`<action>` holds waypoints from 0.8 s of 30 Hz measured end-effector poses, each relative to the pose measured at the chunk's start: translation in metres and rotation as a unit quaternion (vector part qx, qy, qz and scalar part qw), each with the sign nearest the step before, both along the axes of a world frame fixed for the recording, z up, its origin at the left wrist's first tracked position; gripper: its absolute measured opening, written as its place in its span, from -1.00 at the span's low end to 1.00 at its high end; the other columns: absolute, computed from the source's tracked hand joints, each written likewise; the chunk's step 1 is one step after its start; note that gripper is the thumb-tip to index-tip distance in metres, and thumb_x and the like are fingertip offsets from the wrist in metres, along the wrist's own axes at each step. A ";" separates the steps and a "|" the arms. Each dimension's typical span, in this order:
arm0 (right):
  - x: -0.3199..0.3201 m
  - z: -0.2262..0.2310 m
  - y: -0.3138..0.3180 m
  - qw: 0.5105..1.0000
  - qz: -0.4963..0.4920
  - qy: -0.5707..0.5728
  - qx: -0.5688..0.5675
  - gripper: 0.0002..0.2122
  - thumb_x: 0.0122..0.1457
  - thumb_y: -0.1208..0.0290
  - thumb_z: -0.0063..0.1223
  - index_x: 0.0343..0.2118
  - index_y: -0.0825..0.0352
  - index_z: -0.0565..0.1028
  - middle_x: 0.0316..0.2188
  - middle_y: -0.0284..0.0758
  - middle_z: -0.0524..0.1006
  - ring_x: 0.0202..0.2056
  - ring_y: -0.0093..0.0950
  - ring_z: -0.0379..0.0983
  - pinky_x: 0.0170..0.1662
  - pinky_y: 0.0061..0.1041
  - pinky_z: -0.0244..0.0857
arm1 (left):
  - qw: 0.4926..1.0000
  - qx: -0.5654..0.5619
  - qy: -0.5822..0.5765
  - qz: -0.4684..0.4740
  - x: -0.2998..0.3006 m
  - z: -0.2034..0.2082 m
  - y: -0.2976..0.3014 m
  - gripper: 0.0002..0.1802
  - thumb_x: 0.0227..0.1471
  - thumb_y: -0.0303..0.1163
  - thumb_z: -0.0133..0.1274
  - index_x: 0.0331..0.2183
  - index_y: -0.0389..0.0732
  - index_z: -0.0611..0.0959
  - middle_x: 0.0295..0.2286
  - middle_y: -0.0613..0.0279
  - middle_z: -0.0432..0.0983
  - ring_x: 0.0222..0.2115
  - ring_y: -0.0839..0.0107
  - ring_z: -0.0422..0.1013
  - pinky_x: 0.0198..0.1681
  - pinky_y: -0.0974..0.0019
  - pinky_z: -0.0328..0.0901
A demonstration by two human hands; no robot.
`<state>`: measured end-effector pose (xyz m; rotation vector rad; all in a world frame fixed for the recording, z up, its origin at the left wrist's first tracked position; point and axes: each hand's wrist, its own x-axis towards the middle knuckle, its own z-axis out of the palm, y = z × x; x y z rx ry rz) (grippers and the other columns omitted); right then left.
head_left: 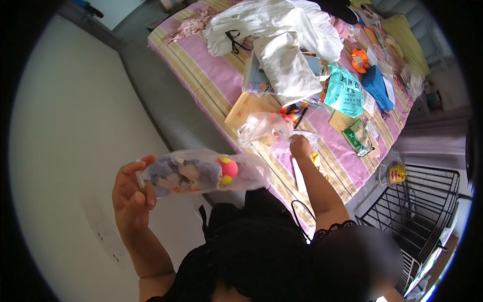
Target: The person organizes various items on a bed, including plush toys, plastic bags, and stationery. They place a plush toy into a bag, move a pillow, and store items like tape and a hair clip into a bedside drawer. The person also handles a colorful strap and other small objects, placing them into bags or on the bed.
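Left hand (132, 196) holds the left end of a clear plastic bag (251, 173), raised near the bed (221, 78); its film blurs a fuzzy grey-purple bundle (191, 173) and a pink-and-yellow ball (230, 168). Rightward, a crumpled see-through bag (257, 132) lies at the right hand (301, 146), whose fingertips are hard to make out; whether they pinch it, I cannot tell. Beyond lie a white cloth bag (288, 75), teal packet (344, 91) and orange plush toy (359, 61).

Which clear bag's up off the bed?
The long bag in the left hand, pink-and-yellow item inside; the crumpled clear bag at the right hand rests on the bed.
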<state>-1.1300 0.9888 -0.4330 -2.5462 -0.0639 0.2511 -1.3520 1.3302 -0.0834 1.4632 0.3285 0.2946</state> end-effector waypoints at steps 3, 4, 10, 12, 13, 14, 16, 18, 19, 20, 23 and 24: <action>-0.010 0.041 0.002 0.988 0.081 0.048 -0.126 -0.83 -0.09 0.42 -0.07 -0.47 0.16 0.58 -0.40 -0.17 0.52 -0.32 -0.15 0.46 -0.23 -0.23 0.34 | 0.999 0.026 0.018 0.000 0.056 0.001 0.047 -0.32 -0.15 -0.03 0.20 -0.07 -0.24 0.41 -0.02 -0.13 0.27 -0.73 0.68 0.19 -0.67 0.67 0.08; -0.012 0.042 -0.009 0.988 0.074 0.033 -0.131 -0.83 -0.09 0.42 -0.07 -0.46 0.15 0.59 -0.39 -0.18 0.52 -0.32 -0.16 0.46 -0.23 -0.23 0.34 | 0.999 -0.012 0.031 0.043 0.078 0.004 0.057 -0.30 -0.18 0.00 0.23 -0.07 -0.21 0.43 -0.01 -0.08 0.27 -0.73 0.67 0.19 -0.68 0.66 0.07; -0.006 0.098 -0.043 0.981 -0.024 0.131 -0.142 -0.58 -0.16 0.47 0.00 -0.12 0.22 0.46 -0.13 -0.12 0.43 -0.05 -0.16 0.33 0.02 -0.33 0.22 | 0.993 0.019 -0.066 -0.099 0.199 -0.002 0.144 -0.54 0.10 -0.18 -0.11 -0.02 -0.22 0.42 0.04 -0.09 0.23 -0.64 0.63 0.15 -0.55 0.63 0.10; -0.005 0.089 -0.041 0.998 -0.009 0.060 -0.031 -0.42 -0.24 0.47 0.07 0.01 0.23 0.35 -0.01 -0.09 0.34 0.08 -0.17 0.20 0.13 -0.30 0.10 | 0.981 -0.028 -0.095 -0.169 0.252 -0.002 0.166 -0.55 0.12 -0.25 -0.14 0.01 -0.27 0.39 0.05 -0.08 0.21 -0.57 0.62 0.15 -0.49 0.60 0.10; 0.001 0.108 -0.009 0.999 -0.045 0.013 0.017 -0.44 -0.24 0.44 0.11 -0.01 0.26 0.38 -0.04 -0.09 0.37 0.03 -0.19 0.27 0.07 -0.33 0.18 | 0.978 -0.043 -0.100 -0.180 0.272 -0.001 0.179 -0.55 0.13 -0.25 -0.15 0.01 -0.27 0.39 0.05 -0.08 0.21 -0.56 0.62 0.15 -0.49 0.60 0.10; 0.015 0.109 0.013 0.989 -0.106 0.043 0.096 -0.46 -0.22 0.39 0.15 -0.04 0.29 0.40 -0.11 -0.09 0.43 -0.06 -0.21 0.37 -0.02 -0.36 0.26 | 0.975 -0.058 -0.105 -0.189 0.292 0.000 0.190 -0.55 0.13 -0.26 -0.15 0.01 -0.28 0.38 0.05 -0.08 0.21 -0.56 0.61 0.15 -0.50 0.60 0.11; 0.029 0.076 0.042 0.962 -0.193 0.105 0.159 -0.49 -0.13 0.27 0.16 -0.05 0.32 0.41 -0.23 -0.13 0.52 -0.20 -0.28 0.47 -0.12 -0.38 0.33 | 0.972 -0.077 -0.094 -0.200 0.338 -0.002 0.194 -0.56 0.14 -0.26 -0.15 0.01 -0.28 0.38 0.04 -0.05 0.23 -0.54 0.60 0.16 -0.51 0.59 0.11; 0.047 0.025 0.067 0.954 -0.206 0.144 0.164 -0.46 -0.09 0.27 0.20 -0.01 0.34 0.38 -0.24 -0.16 0.52 -0.26 -0.41 0.47 -0.22 -0.45 0.36 | 0.979 -0.100 -0.066 -0.164 0.375 -0.018 0.199 -0.56 0.14 -0.25 -0.13 0.00 -0.27 0.39 0.03 -0.02 0.24 -0.54 0.60 0.16 -0.51 0.59 0.12; 0.059 0.012 0.086 0.937 -0.258 0.155 0.180 -0.40 -0.12 0.21 0.24 0.02 0.35 0.36 -0.24 -0.19 0.51 -0.25 -0.40 0.46 -0.23 -0.46 0.36 | 0.983 -0.107 -0.054 -0.142 0.393 -0.030 0.205 -0.57 0.13 -0.24 -0.12 -0.01 -0.27 0.40 0.03 0.00 0.24 -0.53 0.60 0.16 -0.51 0.58 0.12; 0.069 -0.032 0.093 0.876 -0.371 0.203 0.230 -0.40 -0.13 0.18 0.24 0.00 0.37 0.37 -0.30 -0.26 0.51 -0.30 -0.44 0.43 -0.26 -0.48 0.35 | 0.980 -0.119 -0.038 -0.153 0.408 -0.044 0.213 -0.61 0.09 -0.27 -0.03 -0.07 -0.25 0.45 -0.03 0.09 0.32 -0.47 0.59 0.23 -0.46 0.56 0.16; 0.090 -0.154 0.081 0.816 -0.495 0.143 0.261 -0.30 -0.18 0.03 0.24 0.00 0.38 0.34 -0.15 -0.05 0.47 -0.12 -0.18 0.42 -0.07 -0.36 0.27 | 0.993 -0.027 0.094 -0.066 0.446 -0.105 0.208 -0.69 -0.06 -0.33 0.18 -0.22 -0.14 0.53 -0.25 0.35 0.43 -0.34 0.55 0.35 -0.35 0.50 0.20; 0.093 -0.200 0.047 0.784 -0.542 0.127 0.274 -0.33 -0.20 -0.03 0.24 -0.11 0.43 0.42 -0.17 -0.05 0.48 -0.09 -0.16 0.40 -0.03 -0.33 0.25 | 0.980 -0.003 0.165 -0.113 0.467 -0.138 0.209 -0.68 -0.06 -0.31 0.18 -0.22 -0.14 0.53 -0.27 0.40 0.44 -0.35 0.57 0.34 -0.34 0.50 0.19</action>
